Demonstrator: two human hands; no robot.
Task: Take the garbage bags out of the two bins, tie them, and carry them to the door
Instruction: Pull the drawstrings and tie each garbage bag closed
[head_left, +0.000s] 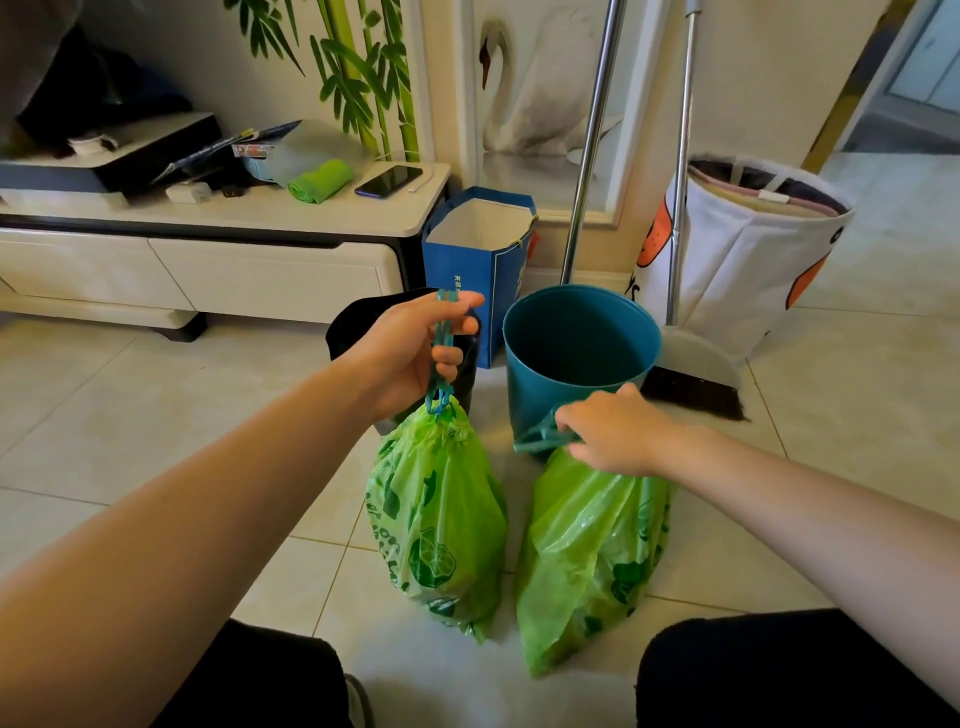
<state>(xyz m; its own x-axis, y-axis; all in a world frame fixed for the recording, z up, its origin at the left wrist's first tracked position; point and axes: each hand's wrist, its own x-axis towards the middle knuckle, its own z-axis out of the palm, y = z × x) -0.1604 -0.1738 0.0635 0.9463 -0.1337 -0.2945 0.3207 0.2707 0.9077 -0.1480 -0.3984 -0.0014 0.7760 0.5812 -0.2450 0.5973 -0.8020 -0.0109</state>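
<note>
Two green garbage bags with teal drawstrings stand side by side on the tiled floor in front of me. My left hand (415, 353) is shut on the drawstring of the left bag (439, 519), whose neck is cinched tight. My right hand (613, 431) grips the teal drawstring at the top of the right bag (587, 551). Behind the bags stand two bins: a teal bin (576, 353) with no liner in it, and a black bin (353, 322) mostly hidden behind my left hand.
A blue paper bag (478, 260) stands behind the bins. A broom and dustpan (696, 364) lean on the wall beside a white fabric hamper (753, 249). A low white cabinet (208, 244) at left holds a phone and clutter. A doorway (904, 83) opens at top right.
</note>
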